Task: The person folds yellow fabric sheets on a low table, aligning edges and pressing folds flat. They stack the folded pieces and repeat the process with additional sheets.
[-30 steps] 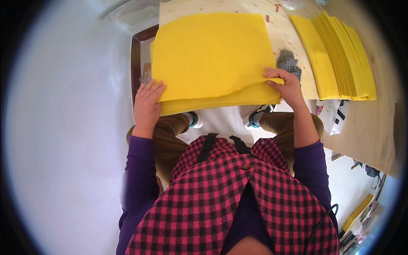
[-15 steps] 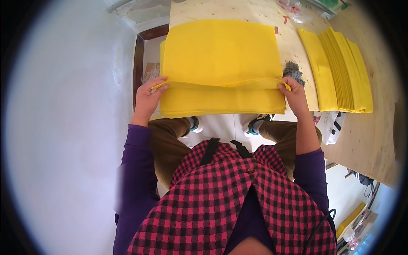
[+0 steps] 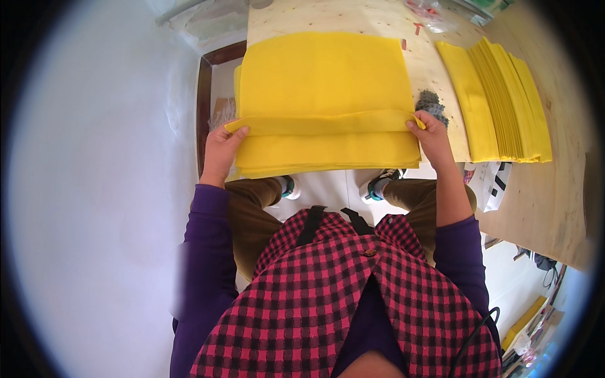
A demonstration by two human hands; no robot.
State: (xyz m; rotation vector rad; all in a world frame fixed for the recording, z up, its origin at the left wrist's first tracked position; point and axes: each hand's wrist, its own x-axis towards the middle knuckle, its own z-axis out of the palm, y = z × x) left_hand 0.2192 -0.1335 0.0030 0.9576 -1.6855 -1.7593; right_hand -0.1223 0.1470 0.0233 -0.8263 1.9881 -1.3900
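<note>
A yellow fabric sheet (image 3: 324, 75) lies on top of a stack of yellow sheets (image 3: 328, 151) in front of me. Its near edge is turned back in a narrow fold (image 3: 328, 124) that runs from hand to hand. My left hand (image 3: 222, 143) pinches the left end of that fold between thumb and fingers. At the right end, my right hand (image 3: 432, 140) grips the fold the same way, thumb on top. The near edges of the lower sheets show below the fold.
On the wooden table (image 3: 435, 75), folded yellow fabric pieces (image 3: 501, 104) stand in a row to the right. A dark grey bundle (image 3: 430, 107) sits beside the stack. Clear plastic (image 3: 438, 16) lies at the back. A white bag (image 3: 495, 186) is by the table's near edge. A white wall rises at left.
The folded strip has turned over toward me and now shows wider and flatter. Both hands have stayed at its ends, with only a slight shift.
</note>
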